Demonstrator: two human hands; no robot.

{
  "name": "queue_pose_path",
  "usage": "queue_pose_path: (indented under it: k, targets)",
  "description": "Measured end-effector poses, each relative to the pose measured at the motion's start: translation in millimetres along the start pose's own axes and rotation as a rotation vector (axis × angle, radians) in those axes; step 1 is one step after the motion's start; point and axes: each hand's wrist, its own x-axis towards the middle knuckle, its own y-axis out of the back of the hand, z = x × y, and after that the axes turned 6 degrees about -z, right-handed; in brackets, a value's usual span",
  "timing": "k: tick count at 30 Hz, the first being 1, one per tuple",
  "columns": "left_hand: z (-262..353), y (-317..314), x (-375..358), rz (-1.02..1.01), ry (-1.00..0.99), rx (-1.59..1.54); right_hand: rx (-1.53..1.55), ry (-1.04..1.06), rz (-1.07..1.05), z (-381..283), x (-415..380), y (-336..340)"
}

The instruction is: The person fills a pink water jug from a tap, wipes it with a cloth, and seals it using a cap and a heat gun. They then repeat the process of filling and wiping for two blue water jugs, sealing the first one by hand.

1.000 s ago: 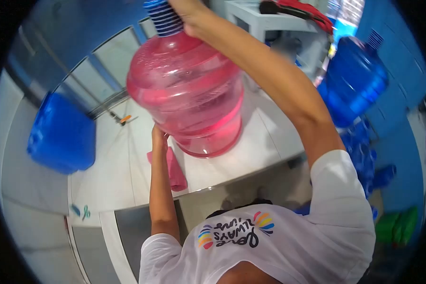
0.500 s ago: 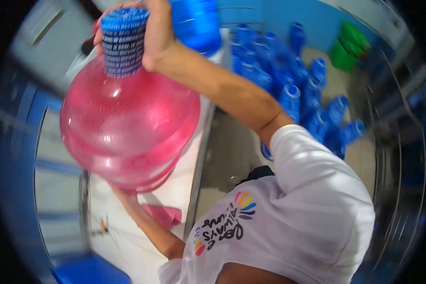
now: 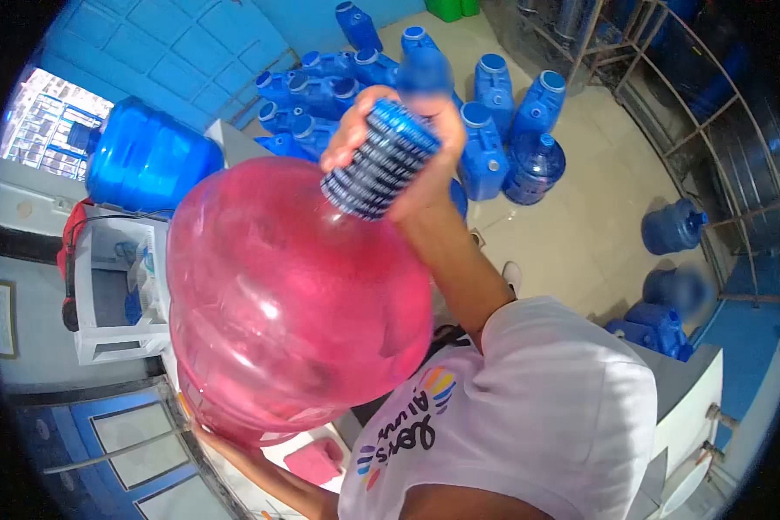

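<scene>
A big pink see-through water jug (image 3: 295,303) fills the left middle of the view, tilted with its neck toward the upper right. A blue cap and a dark printed seal band (image 3: 380,165) cover the neck. My right hand (image 3: 433,156) is wrapped round this capped neck. Low on the jug, at its base end, my left hand (image 3: 206,436) holds it from beneath; most of its fingers are hidden behind the jug. Under the jug, a pink cloth (image 3: 316,461) lies on a white tabletop (image 3: 277,451).
Several blue water containers (image 3: 492,87) stand on the tiled floor beyond my right arm. At the left lies a large blue bottle (image 3: 152,160), above a white rack (image 3: 121,338). A metal frame (image 3: 728,95) runs along the right wall. More blue jugs (image 3: 667,225) are near it.
My view has swung to the right. The jug, held in both hands, has come closer and tilted further, its neck moving right and down in the view.
</scene>
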Motion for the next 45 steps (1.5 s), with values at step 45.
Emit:
queue_pose_path:
  k: [45]
  targets:
    - [-956,-659,27,-1.485,0.617,0.376,-0.664,0.955,1.385,-376,-513,489]
